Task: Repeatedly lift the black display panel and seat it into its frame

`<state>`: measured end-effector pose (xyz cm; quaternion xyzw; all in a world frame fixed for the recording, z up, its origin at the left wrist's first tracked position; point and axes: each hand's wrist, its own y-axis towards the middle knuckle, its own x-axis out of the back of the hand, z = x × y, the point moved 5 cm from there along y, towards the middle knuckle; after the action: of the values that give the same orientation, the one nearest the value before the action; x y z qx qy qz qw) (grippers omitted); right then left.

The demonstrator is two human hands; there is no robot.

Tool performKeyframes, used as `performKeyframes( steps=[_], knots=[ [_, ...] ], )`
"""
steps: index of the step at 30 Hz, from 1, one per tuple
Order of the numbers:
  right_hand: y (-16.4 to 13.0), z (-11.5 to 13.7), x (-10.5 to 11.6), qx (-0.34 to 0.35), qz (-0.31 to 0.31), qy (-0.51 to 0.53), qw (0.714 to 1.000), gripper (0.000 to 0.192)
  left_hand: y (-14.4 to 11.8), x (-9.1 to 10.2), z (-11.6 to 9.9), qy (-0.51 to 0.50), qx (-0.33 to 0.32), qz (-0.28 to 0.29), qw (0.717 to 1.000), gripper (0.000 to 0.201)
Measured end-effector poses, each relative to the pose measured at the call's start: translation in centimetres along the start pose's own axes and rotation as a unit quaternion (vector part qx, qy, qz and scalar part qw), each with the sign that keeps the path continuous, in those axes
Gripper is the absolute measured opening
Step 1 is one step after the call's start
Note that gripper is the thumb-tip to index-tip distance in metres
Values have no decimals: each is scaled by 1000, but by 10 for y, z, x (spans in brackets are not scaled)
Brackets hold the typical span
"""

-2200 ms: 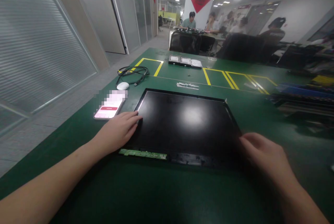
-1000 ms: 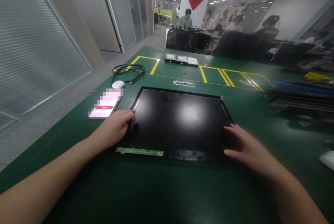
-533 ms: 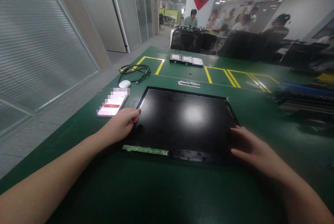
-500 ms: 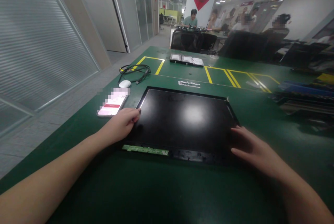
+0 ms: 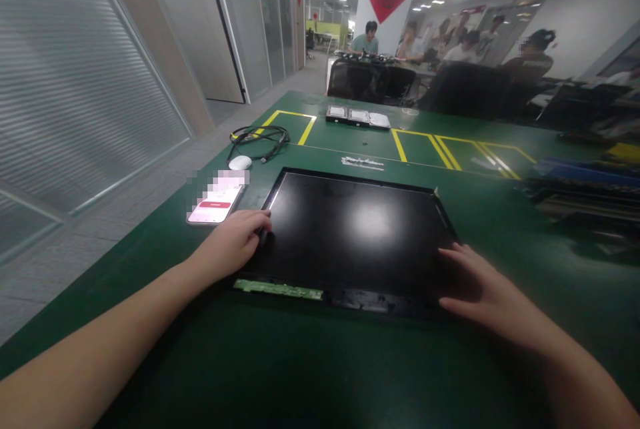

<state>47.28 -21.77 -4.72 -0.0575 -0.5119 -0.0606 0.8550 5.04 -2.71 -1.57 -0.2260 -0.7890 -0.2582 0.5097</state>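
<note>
The black panel (image 5: pixel 345 235) lies flat on the table (image 5: pixel 300 369); the left hand (image 5: pixel 235 242) curls at its left edge, maybe for steadying, whether gripping I cannot tell; the right hand (image 5: pixel 483 292), thumb spread wide, is opposite, clasping nothing visibly

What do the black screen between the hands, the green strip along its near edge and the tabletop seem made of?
Black screen: glass or plastic, satin, since the reflected light spreads into a soft patch. Green strip: probably circuit-board laminate, going by its colour and small pale marks. Tabletop: smooth, evenly green, low-sheen, perhaps a rubbery mat or laminate; the look leaves it open.
</note>
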Motion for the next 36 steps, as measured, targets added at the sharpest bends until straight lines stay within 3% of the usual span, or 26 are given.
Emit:
performKeyframes(
  steps=[6,10,14,17,23,28,36],
  knots=[
    [0,-1,1,-8,-11,10,1000,84,-2,1,-1,15,-3,28,999,32],
    [-1,1,3,-4,-15,14,1000,82,-8,5,-6,45,-43,69,996,51],
    [1,4,5,-19,-39,33,999,70,-13,7,-3,61,-63,125,988,65],
    [4,6,5,-41,-70,42,996,62,-14,11,3,65,-63,123,988,71],
    [7,8,6,-57,-100,45,992,56,-13,12,9,55,-56,129,988,66],
    [6,-2,7,-93,-103,138,981,50,-15,12,2,51,-64,166,983,54],
    [11,-17,2,-103,-112,253,956,38,-14,10,-1,68,-110,161,978,43]
  ],
)
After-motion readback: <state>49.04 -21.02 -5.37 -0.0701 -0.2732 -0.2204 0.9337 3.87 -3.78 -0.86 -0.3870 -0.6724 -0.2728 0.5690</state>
